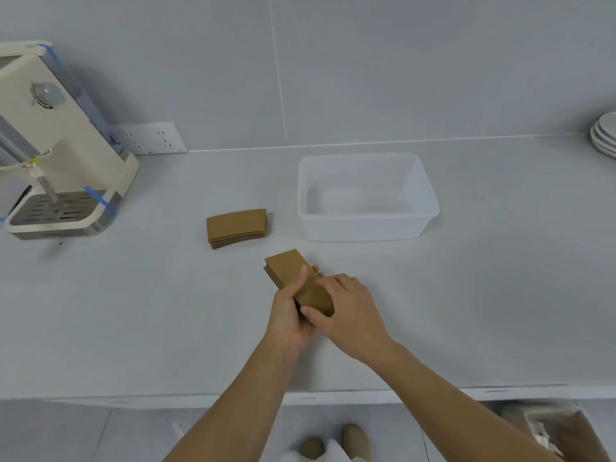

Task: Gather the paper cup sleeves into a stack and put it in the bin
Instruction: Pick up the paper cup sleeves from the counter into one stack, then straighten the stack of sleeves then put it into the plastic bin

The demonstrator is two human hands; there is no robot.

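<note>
I have a bundle of sleeves [293, 278] between both hands over the middle of the table [133, 311], toward its front edge. My left hand [288, 315] cups the bundle from its left side, thumb up along the long edge, while my right hand [346, 308] closes over the near end, its fingers [328, 281] lying across the top face. Both sets of fingers are clamped on the cardboard; I hold it from two sides, I think, so the edges can be squared and no loose sleeve slides out.

A second pile of sleeves [237, 227] lies flat on the table farther back and to the left, apart from my hands and just left of the bin [366, 228]. It looks already evened up, so my guess is it waits there to be joined with what I hold.

The bin is a clear plastic tub standing toward the back edge, right of centre. Nothing is in it yet.

At the left edge stands a coffee machine [56, 145], and a stack of plates [605, 135] sits at the far right corner.
</note>
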